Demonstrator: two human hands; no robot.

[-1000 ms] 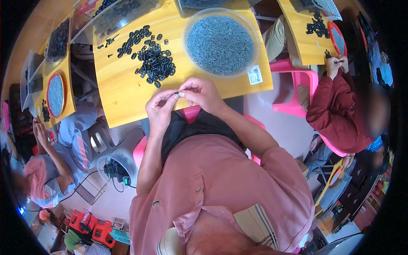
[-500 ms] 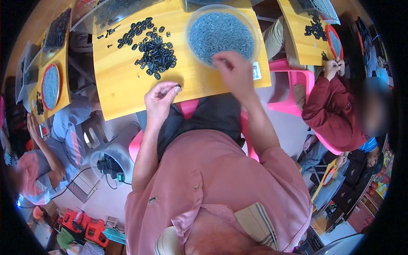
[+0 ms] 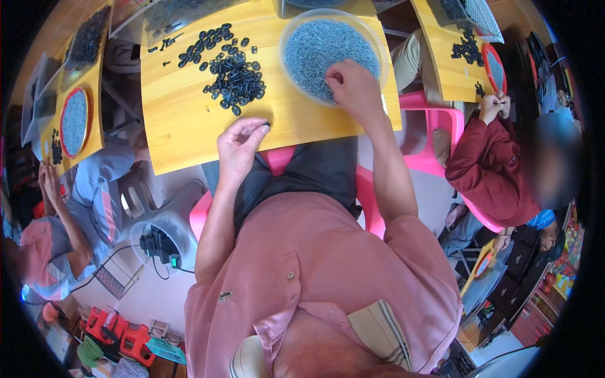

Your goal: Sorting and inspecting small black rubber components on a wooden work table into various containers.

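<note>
My left hand (image 3: 238,148) is at the near edge of the yellow table (image 3: 179,129), thumb and fingertips pinching a small black plastic piece (image 3: 267,125). My right hand (image 3: 356,91) dips over the near side of a round clear tub (image 3: 282,69), its fingers closed together at the small grey metal pieces, which look like screws (image 3: 321,44). Whether anything is between those fingertips I cannot make out. Left of the tub lies a pile of black oval plastic pieces (image 3: 236,85) with holes in them.
A clear bin (image 3: 183,19) stands along the table's far edge, with a few black bits near it. At the right, a person in a dark red top (image 3: 491,164) works at another yellow table beside a pink chair (image 3: 435,113). Another person (image 3: 69,246) sits at the left.
My right hand has moved from above the tub's near rim down into the grey metal pieces, its fingers now together. My left hand keeps its pinch on the black piece.
</note>
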